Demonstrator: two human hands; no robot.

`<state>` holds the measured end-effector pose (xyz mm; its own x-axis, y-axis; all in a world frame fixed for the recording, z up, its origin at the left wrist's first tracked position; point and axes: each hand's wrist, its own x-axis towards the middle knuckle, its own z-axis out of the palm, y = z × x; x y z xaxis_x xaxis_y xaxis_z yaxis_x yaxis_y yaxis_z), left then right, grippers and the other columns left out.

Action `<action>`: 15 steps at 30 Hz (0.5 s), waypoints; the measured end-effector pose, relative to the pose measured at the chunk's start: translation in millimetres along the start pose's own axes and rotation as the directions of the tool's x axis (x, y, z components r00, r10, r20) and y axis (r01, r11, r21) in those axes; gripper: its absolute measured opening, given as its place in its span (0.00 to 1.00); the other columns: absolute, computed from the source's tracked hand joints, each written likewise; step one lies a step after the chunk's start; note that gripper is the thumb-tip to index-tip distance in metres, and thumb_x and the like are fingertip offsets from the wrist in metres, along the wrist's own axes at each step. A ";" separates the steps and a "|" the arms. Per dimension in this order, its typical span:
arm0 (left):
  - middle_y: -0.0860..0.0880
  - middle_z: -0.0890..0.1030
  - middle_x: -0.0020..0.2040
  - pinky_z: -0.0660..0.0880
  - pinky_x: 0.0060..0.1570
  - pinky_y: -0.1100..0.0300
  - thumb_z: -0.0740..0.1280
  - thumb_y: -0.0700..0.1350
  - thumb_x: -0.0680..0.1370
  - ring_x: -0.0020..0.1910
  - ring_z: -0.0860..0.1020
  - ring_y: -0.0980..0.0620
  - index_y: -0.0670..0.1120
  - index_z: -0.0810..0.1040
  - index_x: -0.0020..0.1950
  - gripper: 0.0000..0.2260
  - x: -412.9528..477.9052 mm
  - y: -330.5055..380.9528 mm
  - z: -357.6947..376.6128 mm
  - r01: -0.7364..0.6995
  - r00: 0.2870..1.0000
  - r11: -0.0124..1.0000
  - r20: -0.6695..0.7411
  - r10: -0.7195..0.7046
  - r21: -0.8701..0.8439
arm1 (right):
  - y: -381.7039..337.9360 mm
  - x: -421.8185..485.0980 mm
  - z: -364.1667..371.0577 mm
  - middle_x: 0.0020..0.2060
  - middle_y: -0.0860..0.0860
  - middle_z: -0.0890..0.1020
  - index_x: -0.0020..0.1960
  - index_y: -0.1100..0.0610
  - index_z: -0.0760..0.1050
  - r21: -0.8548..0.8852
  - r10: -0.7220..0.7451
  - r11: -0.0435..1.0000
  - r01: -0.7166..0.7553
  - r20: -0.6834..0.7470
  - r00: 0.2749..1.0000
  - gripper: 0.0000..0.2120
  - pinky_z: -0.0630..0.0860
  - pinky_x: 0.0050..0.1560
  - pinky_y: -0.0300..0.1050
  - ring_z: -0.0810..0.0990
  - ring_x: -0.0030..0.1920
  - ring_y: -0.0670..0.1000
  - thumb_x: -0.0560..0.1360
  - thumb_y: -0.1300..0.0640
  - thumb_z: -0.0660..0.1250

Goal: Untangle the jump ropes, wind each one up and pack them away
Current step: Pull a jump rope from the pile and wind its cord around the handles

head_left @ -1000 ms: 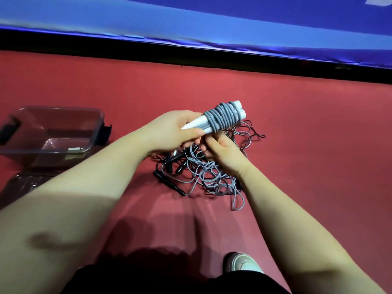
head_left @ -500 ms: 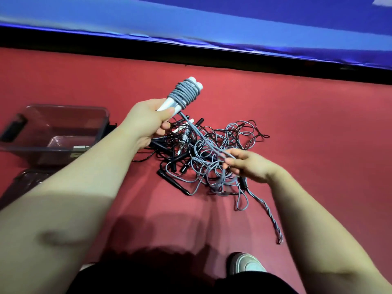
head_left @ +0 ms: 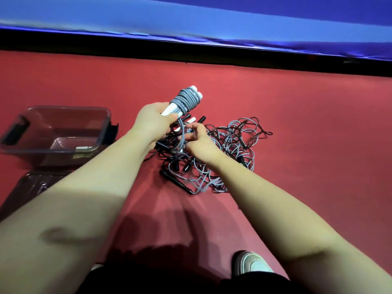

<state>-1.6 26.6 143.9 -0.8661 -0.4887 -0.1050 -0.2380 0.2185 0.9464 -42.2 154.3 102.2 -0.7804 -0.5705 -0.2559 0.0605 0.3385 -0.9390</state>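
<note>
Dark clothing (head_left: 148, 276), pale sneaker (head_left: 252, 265)

Clear glossy plastic bin (head_left: 63, 132); matt red floor (head_left: 297, 124); smooth white handles (head_left: 172, 107).

Two bare hands are in view, the left hand (head_left: 153, 122) and the right hand (head_left: 198, 143). There is one wound rope (head_left: 186, 100) with two white handle ends. There is one tangled pile (head_left: 233, 145); how many ropes are in it cannot be counted. There is also one clear box (head_left: 42, 154), one lid (head_left: 31, 185) and one shoe (head_left: 252, 264).
</note>
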 end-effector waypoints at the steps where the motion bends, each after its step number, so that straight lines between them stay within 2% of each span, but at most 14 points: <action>1: 0.52 0.72 0.33 0.64 0.26 0.63 0.64 0.39 0.78 0.28 0.67 0.54 0.48 0.78 0.59 0.11 0.5 0.1 -1.1 0.001 1.000 1.000 -0.009 -0.001 -0.008 | -2.6 -2.6 6.5 0.48 0.55 0.78 0.66 0.58 0.60 0.148 0.008 0.989 -0.010 0.014 1.000 0.23 0.72 0.34 0.34 0.76 0.39 0.49 0.74 0.71 0.60; 3: 0.52 0.72 0.33 0.64 0.24 0.64 0.64 0.39 0.78 0.28 0.67 0.54 0.48 0.77 0.61 0.12 0.6 1.8 -1.3 -0.002 1.000 1.000 -0.004 0.002 -0.021 | -3.0 -2.4 15.2 0.41 0.54 0.78 0.59 0.56 0.62 0.243 0.007 0.970 -0.001 -0.026 1.000 0.17 0.72 0.38 0.37 0.77 0.40 0.51 0.75 0.66 0.62; 5: 0.52 0.73 0.34 0.65 0.23 0.65 0.64 0.39 0.78 0.27 0.67 0.55 0.48 0.77 0.60 0.12 -0.1 4.9 -0.9 -0.016 1.000 0.999 0.007 0.016 -0.032 | -0.5 1.1 20.3 0.34 0.51 0.74 0.51 0.53 0.64 0.242 -0.002 0.969 0.038 -0.150 0.989 0.09 0.71 0.38 0.45 0.74 0.36 0.52 0.76 0.60 0.64; 7: 0.52 0.73 0.34 0.64 0.23 0.66 0.64 0.39 0.78 0.27 0.67 0.55 0.50 0.77 0.59 0.11 -0.8 9.0 -1.3 -0.034 0.999 0.998 -0.011 0.034 -0.052 | 1.4 4.3 17.0 0.31 0.46 0.70 0.45 0.52 0.66 0.110 -0.077 0.987 0.117 -0.314 0.946 0.05 0.67 0.37 0.44 0.69 0.31 0.47 0.78 0.55 0.62; 9: 0.51 0.74 0.36 0.64 0.23 0.67 0.64 0.39 0.78 0.28 0.67 0.55 0.51 0.77 0.59 0.12 -1.1 10.5 -4.6 -0.028 0.998 0.995 -0.064 0.022 -0.100 | 2.2 4.6 6.8 0.31 0.43 0.70 0.44 0.52 0.69 -0.080 -0.207 0.978 0.191 -0.381 0.901 0.06 0.65 0.38 0.40 0.68 0.32 0.42 0.80 0.54 0.59; 12: 0.51 0.74 0.37 0.66 0.27 0.66 0.64 0.38 0.78 0.30 0.67 0.54 0.52 0.76 0.57 0.11 -2.2 6.4 -9.5 -0.043 0.989 0.987 -0.146 0.021 -0.153 | 5.0 2.8 -8.4 0.30 0.43 0.70 0.38 0.50 0.70 -0.253 -0.273 0.946 0.202 -0.284 0.919 0.12 0.64 0.38 0.41 0.68 0.33 0.41 0.80 0.54 0.58; 15: 0.51 0.77 0.43 0.68 0.44 0.59 0.64 0.38 0.78 0.41 0.71 0.52 0.49 0.78 0.60 0.13 -1.5 -0.3 -13.5 -0.084 0.978 0.991 -0.201 0.062 -0.101 | 14.4 -2.3 -13.6 0.30 0.44 0.72 0.39 0.52 0.74 -0.295 -0.210 0.944 0.148 -0.192 0.959 0.13 0.65 0.36 0.39 0.67 0.31 0.43 0.81 0.55 0.57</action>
<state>5.7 15.8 147.9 -0.7732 -0.6339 0.0178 -0.1187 0.1722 0.9779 -48.1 170.6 92.4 -0.8804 -0.4742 -0.0037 -0.2420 0.4560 -0.8564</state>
